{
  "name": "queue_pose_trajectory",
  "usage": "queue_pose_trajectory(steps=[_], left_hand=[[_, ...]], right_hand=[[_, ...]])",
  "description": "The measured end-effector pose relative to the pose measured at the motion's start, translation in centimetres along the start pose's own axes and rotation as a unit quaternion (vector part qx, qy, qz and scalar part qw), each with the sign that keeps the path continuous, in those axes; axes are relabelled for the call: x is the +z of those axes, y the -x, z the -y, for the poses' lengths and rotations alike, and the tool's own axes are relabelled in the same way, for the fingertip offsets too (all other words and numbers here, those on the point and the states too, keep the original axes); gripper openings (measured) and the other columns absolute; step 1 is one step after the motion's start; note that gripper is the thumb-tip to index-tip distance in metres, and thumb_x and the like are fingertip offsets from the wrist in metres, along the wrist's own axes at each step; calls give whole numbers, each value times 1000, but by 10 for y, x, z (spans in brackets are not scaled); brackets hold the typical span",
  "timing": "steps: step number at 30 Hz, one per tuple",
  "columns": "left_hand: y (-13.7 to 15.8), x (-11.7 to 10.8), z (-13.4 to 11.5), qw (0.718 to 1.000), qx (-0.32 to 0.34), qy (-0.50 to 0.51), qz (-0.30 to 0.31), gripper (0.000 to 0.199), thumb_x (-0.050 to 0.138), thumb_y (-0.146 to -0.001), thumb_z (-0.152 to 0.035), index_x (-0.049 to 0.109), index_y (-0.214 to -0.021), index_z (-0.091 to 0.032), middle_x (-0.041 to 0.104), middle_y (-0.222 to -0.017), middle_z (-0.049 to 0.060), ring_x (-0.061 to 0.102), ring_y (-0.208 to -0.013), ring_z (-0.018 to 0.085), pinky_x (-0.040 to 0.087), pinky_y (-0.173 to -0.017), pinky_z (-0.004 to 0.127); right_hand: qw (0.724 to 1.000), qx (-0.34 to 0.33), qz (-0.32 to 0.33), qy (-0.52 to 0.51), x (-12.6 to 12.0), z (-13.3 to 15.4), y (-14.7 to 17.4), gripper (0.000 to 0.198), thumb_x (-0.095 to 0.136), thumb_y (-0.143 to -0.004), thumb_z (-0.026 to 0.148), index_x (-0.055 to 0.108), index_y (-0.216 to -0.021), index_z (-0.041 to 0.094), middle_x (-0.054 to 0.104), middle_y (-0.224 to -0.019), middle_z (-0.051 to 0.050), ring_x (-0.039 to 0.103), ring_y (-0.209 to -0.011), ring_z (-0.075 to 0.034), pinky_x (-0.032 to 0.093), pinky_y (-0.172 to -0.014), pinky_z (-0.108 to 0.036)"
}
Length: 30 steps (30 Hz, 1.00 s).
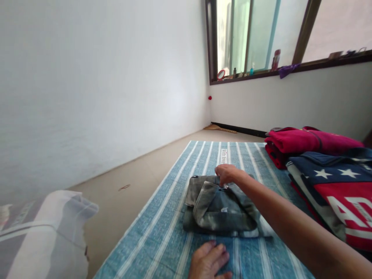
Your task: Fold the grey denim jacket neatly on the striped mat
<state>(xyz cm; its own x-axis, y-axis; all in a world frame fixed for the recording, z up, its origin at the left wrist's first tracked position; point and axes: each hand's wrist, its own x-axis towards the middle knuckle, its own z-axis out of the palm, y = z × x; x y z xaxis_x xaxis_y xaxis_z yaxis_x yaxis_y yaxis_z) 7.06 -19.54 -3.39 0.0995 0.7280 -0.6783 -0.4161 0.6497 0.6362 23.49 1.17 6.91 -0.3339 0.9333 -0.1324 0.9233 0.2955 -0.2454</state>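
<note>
Fingers of my right hand (226, 173) pinch the far edge of the grey folded garment (218, 207), which lies in the middle of the blue striped mat (162, 240), while my left hand (209, 262) rests flat and empty on the mat at the garment's six o'clock. It looks soft, light and floppy, so I judge the folded edges the best hold. Folded clothes (314, 155) are stacked at its two o'clock.
</note>
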Motion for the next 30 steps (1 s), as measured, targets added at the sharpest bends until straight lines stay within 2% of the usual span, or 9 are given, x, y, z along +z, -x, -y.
queue_pose_trajectory(steps=[3,5,9,14,18,22,27,29,30], left_hand=[[-7,12,-13,997,-48,65,20,29,64,-87,-29,52,-109,-14,56,-130,21,55,-123,33,55,-78,43],[-11,20,-17,993,-75,82,36,28,54,-94,-32,52,-114,-13,52,-135,21,50,-128,33,54,-82,46],[-22,27,-16,990,-95,100,35,39,52,-95,-36,47,-124,-11,54,-131,24,52,-125,33,51,-86,46],[-38,32,-3,990,-73,121,-15,54,63,-89,-34,34,-132,-18,57,-129,23,62,-112,33,51,-83,47],[-38,41,-1,990,-31,137,-32,52,69,-85,-32,39,-126,-21,63,-122,18,67,-102,30,51,-81,44],[-18,45,-17,994,-10,107,-33,48,74,-78,-36,50,-116,-21,71,-101,12,71,-86,29,52,-76,42],[11,42,-57,995,98,34,5,46,80,-66,-41,62,-102,-18,72,-80,7,67,-69,22,51,-70,36],[13,39,-82,990,138,-27,-10,42,79,-61,-38,65,-95,-17,71,-76,6,62,-61,18,50,-65,33],[12,37,-96,985,154,-77,-2,41,77,-61,-39,66,-92,-16,70,-74,6,60,-60,18,49,-62,32]], right_hand=[[998,-7,52,-29,-5,-7,-21,84,88,-46,16,64,-126,25,64,-123,-10,63,-106,-27,50,-79,-29],[993,-8,102,-56,-4,-15,-36,93,89,-42,18,61,-130,26,66,-120,-8,64,-103,-26,51,-78,-29],[977,-13,184,-108,4,-36,-56,88,89,-41,27,64,-125,24,69,-115,-7,65,-101,-25,50,-78,-28],[954,-35,243,-172,11,-53,-56,62,86,-49,40,74,-106,19,73,-99,-4,67,-93,-23,50,-74,-26],[957,-34,210,-200,7,-53,-45,63,87,-45,42,74,-102,17,73,-91,-3,66,-91,-25,48,-71,-26],[957,-3,166,-237,-5,-53,-25,56,89,-43,41,75,-91,16,71,-81,-3,66,-85,-26,48,-65,-26],[941,58,100,-320,-13,-59,17,49,82,-58,47,70,-92,14,73,-85,-6,68,-83,-24,50,-61,-25],[918,102,40,-382,-5,-57,40,48,82,-60,47,68,-90,14,73,-83,-7,68,-80,-24,50,-58,-26],[897,133,0,-423,2,-54,53,47,83,-59,47,67,-88,14,72,-81,-7,68,-77,-24,50,-56,-26]])
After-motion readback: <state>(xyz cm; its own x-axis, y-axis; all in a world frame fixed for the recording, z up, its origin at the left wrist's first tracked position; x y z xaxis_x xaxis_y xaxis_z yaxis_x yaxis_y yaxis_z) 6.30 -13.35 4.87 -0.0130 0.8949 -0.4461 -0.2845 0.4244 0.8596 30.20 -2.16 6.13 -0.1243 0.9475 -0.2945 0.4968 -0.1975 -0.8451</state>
